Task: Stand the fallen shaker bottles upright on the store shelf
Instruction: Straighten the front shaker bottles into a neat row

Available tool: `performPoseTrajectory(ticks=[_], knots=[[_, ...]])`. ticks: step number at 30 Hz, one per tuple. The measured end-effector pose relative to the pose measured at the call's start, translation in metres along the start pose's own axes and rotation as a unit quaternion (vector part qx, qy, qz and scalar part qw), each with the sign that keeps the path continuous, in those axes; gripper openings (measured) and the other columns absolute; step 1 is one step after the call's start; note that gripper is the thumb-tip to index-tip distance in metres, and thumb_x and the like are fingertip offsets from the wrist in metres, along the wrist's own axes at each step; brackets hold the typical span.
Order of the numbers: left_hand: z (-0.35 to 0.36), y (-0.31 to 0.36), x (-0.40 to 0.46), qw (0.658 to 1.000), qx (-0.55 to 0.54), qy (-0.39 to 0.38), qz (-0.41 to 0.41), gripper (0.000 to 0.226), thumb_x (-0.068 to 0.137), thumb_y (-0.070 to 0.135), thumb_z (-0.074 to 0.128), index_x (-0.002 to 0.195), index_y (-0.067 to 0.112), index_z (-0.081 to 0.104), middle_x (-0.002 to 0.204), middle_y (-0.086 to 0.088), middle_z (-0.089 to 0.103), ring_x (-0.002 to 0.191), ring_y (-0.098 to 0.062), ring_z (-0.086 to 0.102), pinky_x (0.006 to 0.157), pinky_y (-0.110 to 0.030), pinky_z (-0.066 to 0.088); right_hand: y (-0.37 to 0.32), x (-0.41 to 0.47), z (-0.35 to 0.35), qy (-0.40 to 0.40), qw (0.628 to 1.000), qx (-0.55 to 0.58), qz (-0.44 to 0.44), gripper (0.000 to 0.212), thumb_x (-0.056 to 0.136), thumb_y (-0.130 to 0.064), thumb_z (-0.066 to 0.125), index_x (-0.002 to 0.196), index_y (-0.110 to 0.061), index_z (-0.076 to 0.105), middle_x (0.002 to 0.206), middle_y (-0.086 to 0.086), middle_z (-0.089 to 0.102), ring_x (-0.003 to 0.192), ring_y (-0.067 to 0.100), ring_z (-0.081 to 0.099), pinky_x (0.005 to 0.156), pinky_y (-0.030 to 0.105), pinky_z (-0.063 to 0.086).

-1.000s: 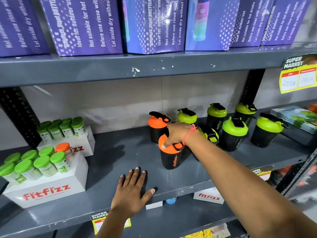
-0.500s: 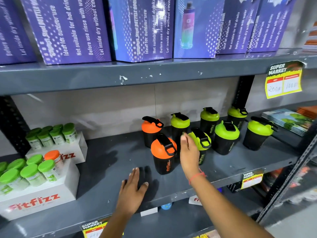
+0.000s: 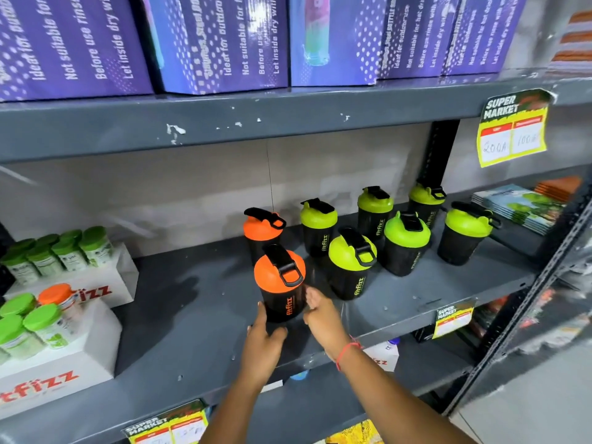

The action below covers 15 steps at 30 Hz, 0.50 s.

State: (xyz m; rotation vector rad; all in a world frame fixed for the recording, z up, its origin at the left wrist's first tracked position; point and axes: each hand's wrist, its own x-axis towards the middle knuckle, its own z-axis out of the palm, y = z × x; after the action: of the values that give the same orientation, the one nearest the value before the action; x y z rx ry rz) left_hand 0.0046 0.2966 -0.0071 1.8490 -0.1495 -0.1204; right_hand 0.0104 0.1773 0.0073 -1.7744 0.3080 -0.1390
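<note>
Grey store shelf: left hand and right hand cup the near orange-lidded shaker bottle from both sides, apparently steadying it upright.

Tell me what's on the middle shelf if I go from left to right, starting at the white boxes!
White Fitfizz boxes topped with green-lidded jars → front orange-lidded shaker, with the left hand and right hand on either side of its base → front green-lidded shaker → far-right green-lidded shaker → stack of booklets.

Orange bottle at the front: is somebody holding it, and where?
Yes. Both hands, left hand and right hand, hold the front orange bottle at the bottom of its black body.
</note>
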Motion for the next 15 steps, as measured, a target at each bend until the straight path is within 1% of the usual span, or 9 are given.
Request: performPoseTrajectory(ticks=[2,4,6,7,8,10,12,13,15], knots=[[0.004,0.003,-0.008,0.997,-0.002,0.078,-0.01,0.05,0.081,0.011,0.054,0.13,0.011,0.044,0.117,0.0,0.052,0.105,-0.015,0.047,0.085,-0.025,0.031,0.003,-0.002,-0.006,0.054,0.998,0.022,0.015,0.058,0.074,0.024,0.034,0.121,-0.001,0.057,0.109,0.001,0.058,0.107,0.013,0.052,0.097,0.019,0.04],[0.009,0.004,-0.019,0.985,0.004,0.174,-0.001,0.018,0.085,0.005,0.053,0.096,0.016,0.061,0.095,-0.005,0.066,0.092,-0.026,0.058,0.076,-0.029,0.037,0.009,-0.011,-0.019,0.156,0.987,0.029,0.004,0.049,0.073,0.026,0.034,0.093,-0.005,0.066,0.086,0.003,0.062,0.082,0.01,0.057,0.076,0.005,0.041],[0.022,0.009,-0.029,0.983,0.037,0.178,0.031,0.016,0.081,0.017,0.05,0.07,0.025,0.058,0.071,-0.002,0.065,0.072,-0.027,0.059,0.064,-0.03,0.038,0.017,-0.017,-0.04,0.25,0.968,0.021,-0.016,0.049,0.07,0.026,0.037,0.068,-0.02,0.054,0.073,0.003,0.055,0.068,0.001,0.052,0.066,0.001,0.039],[0.032,0.011,-0.03,0.986,0.055,0.151,0.045,0.016,0.078,0.019,0.049,0.068,0.027,0.058,0.07,-0.001,0.066,0.069,-0.024,0.059,0.063,-0.029,0.039,0.021,-0.018,-0.054,0.284,0.958,0.031,-0.023,0.05,0.069,0.026,0.038,0.067,-0.022,0.048,0.077,0.006,0.053,0.07,0.007,0.05,0.067,-0.001,0.037],[0.045,0.013,-0.029,0.989,0.064,0.124,0.053,0.017,0.08,0.017,0.05,0.074,0.028,0.062,0.075,0.0,0.068,0.072,-0.021,0.061,0.066,-0.027,0.041,0.023,-0.015,-0.067,0.31,0.949,0.043,-0.023,0.047,0.07,0.026,0.038,0.071,-0.019,0.048,0.084,0.009,0.052,0.076,0.016,0.049,0.07,-0.001,0.037],[0.074,0.02,-0.018,0.995,0.051,0.072,0.045,0.024,0.085,0.005,0.054,0.104,0.016,0.064,0.1,-0.002,0.068,0.094,-0.021,0.062,0.08,-0.026,0.043,0.028,-0.003,-0.09,0.304,0.951,0.054,-0.005,0.038,0.075,0.023,0.041,0.093,-0.008,0.055,0.098,0.012,0.052,0.095,0.027,0.052,0.08,0.002,0.037],[0.102,0.031,-0.004,0.999,0.023,0.045,0.018,0.046,0.085,0.001,0.054,0.13,0.011,0.046,0.126,-0.006,0.055,0.116,-0.024,0.051,0.095,-0.026,0.037,0.028,0.007,-0.105,0.226,0.974,0.016,0.025,0.043,0.08,0.015,0.045,0.12,0.0,0.053,0.12,0.016,0.057,0.119,0.031,0.051,0.1,0.023,0.038],[0.114,0.037,0.002,0.999,0.017,0.039,0.008,0.053,0.086,-0.001,0.053,0.135,0.01,0.037,0.132,-0.006,0.049,0.121,-0.024,0.045,0.096,-0.023,0.032,0.027,0.011,-0.111,0.179,0.983,-0.008,0.038,0.051,0.08,0.013,0.047,0.13,-0.002,0.047,0.13,0.015,0.055,0.126,0.029,0.048,0.105,0.03,0.035],[0.134,0.046,0.012,0.999,0.005,0.049,-0.01,0.059,0.086,-0.003,0.05,0.139,0.008,0.027,0.137,-0.013,0.044,0.123,-0.024,0.042,0.088,-0.019,0.028,0.024,0.017,-0.119,0.098,0.993,-0.057,0.043,0.058,0.08,0.009,0.048,0.135,-0.008,0.043,0.135,0.013,0.055,0.128,0.028,0.048,0.103,0.029,0.036]])
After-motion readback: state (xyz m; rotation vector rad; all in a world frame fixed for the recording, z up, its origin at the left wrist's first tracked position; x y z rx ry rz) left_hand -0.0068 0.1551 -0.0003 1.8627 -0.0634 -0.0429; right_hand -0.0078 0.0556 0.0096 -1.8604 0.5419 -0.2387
